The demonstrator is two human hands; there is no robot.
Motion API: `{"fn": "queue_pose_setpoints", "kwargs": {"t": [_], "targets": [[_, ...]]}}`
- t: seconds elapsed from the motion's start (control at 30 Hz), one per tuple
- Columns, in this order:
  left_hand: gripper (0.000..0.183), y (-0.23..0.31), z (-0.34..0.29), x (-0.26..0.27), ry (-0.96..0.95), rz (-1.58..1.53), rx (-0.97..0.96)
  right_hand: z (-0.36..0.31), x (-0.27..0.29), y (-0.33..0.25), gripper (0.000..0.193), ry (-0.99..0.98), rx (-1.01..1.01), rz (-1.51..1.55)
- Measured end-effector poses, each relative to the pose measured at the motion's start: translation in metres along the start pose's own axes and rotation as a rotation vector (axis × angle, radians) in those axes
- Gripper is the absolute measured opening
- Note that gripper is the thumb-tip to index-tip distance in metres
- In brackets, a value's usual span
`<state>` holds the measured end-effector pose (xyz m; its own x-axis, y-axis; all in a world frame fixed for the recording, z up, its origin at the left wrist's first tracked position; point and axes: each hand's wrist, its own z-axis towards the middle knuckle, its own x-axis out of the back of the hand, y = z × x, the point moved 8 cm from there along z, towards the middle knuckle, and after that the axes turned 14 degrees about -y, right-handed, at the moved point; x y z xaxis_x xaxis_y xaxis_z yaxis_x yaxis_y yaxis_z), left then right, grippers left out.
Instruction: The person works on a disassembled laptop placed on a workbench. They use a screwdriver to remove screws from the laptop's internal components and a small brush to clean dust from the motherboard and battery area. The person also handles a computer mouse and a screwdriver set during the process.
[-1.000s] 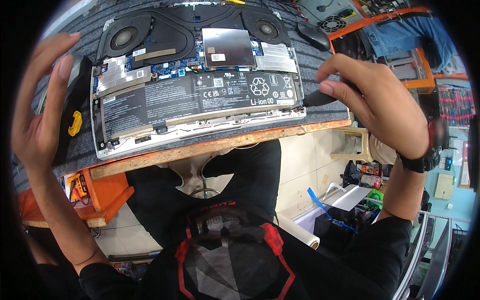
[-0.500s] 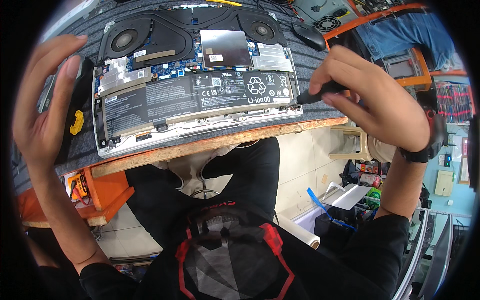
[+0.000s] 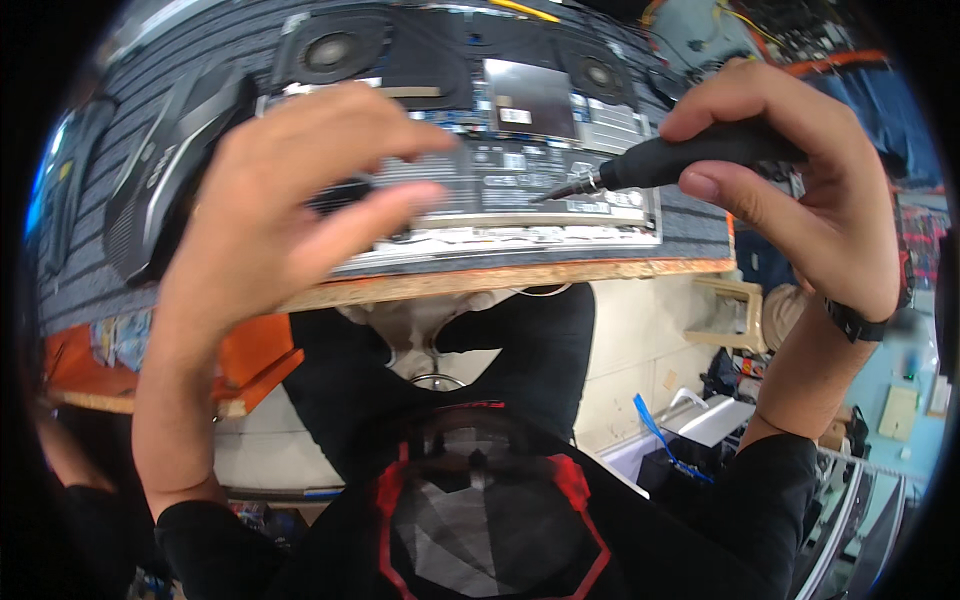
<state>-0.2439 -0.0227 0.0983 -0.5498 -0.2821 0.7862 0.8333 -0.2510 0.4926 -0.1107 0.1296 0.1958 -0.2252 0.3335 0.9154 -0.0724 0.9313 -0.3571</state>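
Note:
An opened laptop [image 3: 450, 245] lies on the grey ridged bench mat, its insides facing up. Its black battery [image 3: 475, 165] spans the near half, with two fans and a shiny silver plate [image 3: 528, 97] beyond. In my right hand [image 3: 810, 175] is a black screwdriver [image 3: 700, 158], tilted so that its tip points left above the battery's right part. The tip appears raised off the battery. My left hand [image 3: 275, 190], smeared by motion, hovers over the laptop's left side with thumb and fingers apart. It hides that end of the battery.
Left of the laptop sits a dark angular casing [image 3: 165, 185] on the mat. A yellow strip [image 3: 525, 10] lies at the far edge. The bench's wooden front edge [image 3: 520, 272] runs just before my lap. A cream stool [image 3: 735, 312] stands on the floor at the right.
The view has shifted, sliding the laptop rightward. My left hand has come from beside the laptop to over it. The screwdriver tip has left the battery's near right corner and now points over the battery.

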Motion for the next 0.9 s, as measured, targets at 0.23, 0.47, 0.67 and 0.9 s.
{"fn": "queue_pose_setpoints", "kwargs": {"t": [0.23, 0.47, 0.67, 0.9], "targets": [[0.016, -0.011, -0.001, -0.016, 0.031, -0.118, 0.094, 0.045, -0.003, -0.020, 0.026, -0.045, 0.155, -0.089], [0.016, -0.025, -0.009, 0.012, 0.056, 0.013, 0.126, 0.044, -0.006, -0.016, 0.025, 0.036, -0.010, 0.005], [0.019, -0.042, -0.016, 0.036, 0.111, 0.126, 0.175, 0.052, -0.010, -0.027, 0.025, -0.004, 0.115, 0.014], [0.016, -0.057, -0.026, 0.052, 0.085, -0.096, 0.492, 0.079, -0.039, -0.043, 0.020, -0.144, 0.268, -0.137]]}}
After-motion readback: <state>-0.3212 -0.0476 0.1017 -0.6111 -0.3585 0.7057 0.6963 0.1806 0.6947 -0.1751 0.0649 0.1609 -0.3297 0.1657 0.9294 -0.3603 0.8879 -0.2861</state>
